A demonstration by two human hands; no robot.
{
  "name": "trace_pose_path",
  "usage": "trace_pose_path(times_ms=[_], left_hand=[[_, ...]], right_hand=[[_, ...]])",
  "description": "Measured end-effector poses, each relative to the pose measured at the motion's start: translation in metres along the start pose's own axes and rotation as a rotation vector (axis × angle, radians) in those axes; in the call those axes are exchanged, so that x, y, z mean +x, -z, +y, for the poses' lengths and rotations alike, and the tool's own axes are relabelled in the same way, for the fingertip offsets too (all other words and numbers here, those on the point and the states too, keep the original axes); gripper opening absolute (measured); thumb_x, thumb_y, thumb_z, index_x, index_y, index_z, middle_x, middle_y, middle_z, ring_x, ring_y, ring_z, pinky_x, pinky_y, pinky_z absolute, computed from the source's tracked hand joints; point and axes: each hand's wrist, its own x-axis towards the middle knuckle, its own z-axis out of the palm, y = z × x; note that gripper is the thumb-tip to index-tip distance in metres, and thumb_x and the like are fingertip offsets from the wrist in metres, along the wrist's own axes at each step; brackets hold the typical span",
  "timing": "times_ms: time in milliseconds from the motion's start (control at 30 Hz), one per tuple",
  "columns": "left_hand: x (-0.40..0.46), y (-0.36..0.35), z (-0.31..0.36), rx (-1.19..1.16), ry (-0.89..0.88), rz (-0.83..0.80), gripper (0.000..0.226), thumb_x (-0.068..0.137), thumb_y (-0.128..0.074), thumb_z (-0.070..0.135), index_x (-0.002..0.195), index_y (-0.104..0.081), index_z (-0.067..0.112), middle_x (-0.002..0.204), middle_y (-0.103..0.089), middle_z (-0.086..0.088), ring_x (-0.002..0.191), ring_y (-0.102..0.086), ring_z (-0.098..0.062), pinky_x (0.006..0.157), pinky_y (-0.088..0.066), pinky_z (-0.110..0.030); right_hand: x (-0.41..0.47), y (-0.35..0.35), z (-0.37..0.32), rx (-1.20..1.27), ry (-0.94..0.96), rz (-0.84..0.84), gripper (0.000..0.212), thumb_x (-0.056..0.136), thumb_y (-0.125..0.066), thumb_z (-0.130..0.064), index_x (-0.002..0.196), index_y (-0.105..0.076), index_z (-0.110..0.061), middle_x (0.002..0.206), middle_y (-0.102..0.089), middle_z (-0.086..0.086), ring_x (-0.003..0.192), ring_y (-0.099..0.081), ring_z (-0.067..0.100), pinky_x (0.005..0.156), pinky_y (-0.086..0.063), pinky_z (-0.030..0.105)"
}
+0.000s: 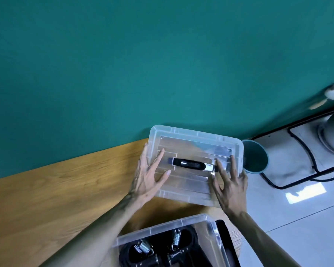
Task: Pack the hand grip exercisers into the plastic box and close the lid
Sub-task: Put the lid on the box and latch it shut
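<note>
Hand grip exercisers (162, 251): black handles, steel springs, lying inside the clear plastic box (214, 234) at the near edge of the wooden tabletop (56, 189); box uncovered. Lid (193, 139): clear, black carry handle (191, 164) at centre, lying further back on the tabletop, apart from the box. Left hand (148, 178): fingers spread, resting on the lid's left end. Right hand (229, 184): fingers spread, flat on its right end. Teal round bin (256, 158) just beside the lid; green wall (123, 64) behind.
</note>
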Motion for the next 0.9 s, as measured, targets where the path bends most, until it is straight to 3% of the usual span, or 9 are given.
trace_pose_path(times_ms=[100, 267, 400, 500, 633, 900], left_hand=[[-0.002, 0.012, 0.005, -0.006, -0.007, -0.001, 0.074, 0.093, -0.038, 0.076, 0.158, -0.01, 0.055, 0.162, 0.039, 0.013, 0.151, 0.023, -0.008, 0.117, -0.01, -0.056], [-0.021, 0.037, 0.019, -0.035, -0.032, 0.106, 0.073, 0.093, -0.04, 0.074, 0.159, -0.016, 0.053, 0.165, 0.035, 0.011, 0.15, 0.026, -0.002, 0.123, -0.012, -0.056], [-0.046, 0.054, 0.029, -0.05, -0.052, 0.177, 0.072, 0.097, -0.048, 0.067, 0.16, -0.018, 0.048, 0.165, 0.033, 0.008, 0.151, 0.025, -0.003, 0.124, -0.01, -0.056], [-0.068, 0.064, 0.045, -0.04, 0.015, 0.187, 0.079, 0.095, -0.054, 0.065, 0.16, -0.01, 0.052, 0.162, 0.039, 0.009, 0.15, 0.028, -0.006, 0.119, 0.0, -0.053], [-0.079, 0.071, 0.062, -0.008, 0.035, 0.188, 0.084, 0.091, -0.049, 0.074, 0.159, -0.005, 0.052, 0.161, 0.043, 0.007, 0.153, 0.024, -0.018, 0.123, -0.003, -0.052], [-0.11, 0.097, 0.093, 0.029, 0.072, 0.249, 0.08, 0.092, -0.051, 0.075, 0.159, -0.012, 0.053, 0.162, 0.04, 0.012, 0.15, 0.016, -0.008, 0.119, 0.0, -0.047]], right_hand=[[0.004, 0.016, -0.004, -0.001, 0.017, 0.04, 0.054, 0.101, -0.042, -0.044, 0.152, -0.042, -0.027, 0.168, -0.009, 0.013, 0.147, -0.03, 0.031, 0.109, -0.031, 0.055], [0.002, 0.052, -0.022, -0.002, 0.017, 0.098, 0.055, 0.1, -0.037, -0.05, 0.149, -0.047, -0.028, 0.168, -0.014, 0.012, 0.127, -0.042, 0.039, 0.106, -0.035, 0.057], [-0.008, 0.074, -0.037, -0.024, 0.027, 0.091, 0.058, 0.101, -0.028, -0.058, 0.152, -0.041, -0.034, 0.169, -0.006, 0.006, 0.129, -0.043, 0.047, 0.109, -0.032, 0.057], [-0.018, 0.09, -0.048, -0.013, 0.009, 0.117, 0.057, 0.097, -0.038, -0.056, 0.151, -0.042, -0.035, 0.169, -0.01, 0.006, 0.127, -0.038, 0.051, 0.105, -0.036, 0.062], [-0.018, 0.117, -0.057, -0.023, 0.001, 0.124, 0.055, 0.095, -0.044, -0.055, 0.146, -0.05, -0.035, 0.166, -0.023, 0.009, 0.118, -0.04, 0.053, 0.092, -0.044, 0.061], [-0.041, 0.151, -0.059, 0.009, 0.037, 0.114, 0.056, 0.096, -0.039, -0.059, 0.149, -0.043, -0.042, 0.167, -0.02, 0.003, 0.118, -0.039, 0.047, 0.092, -0.043, 0.059]])
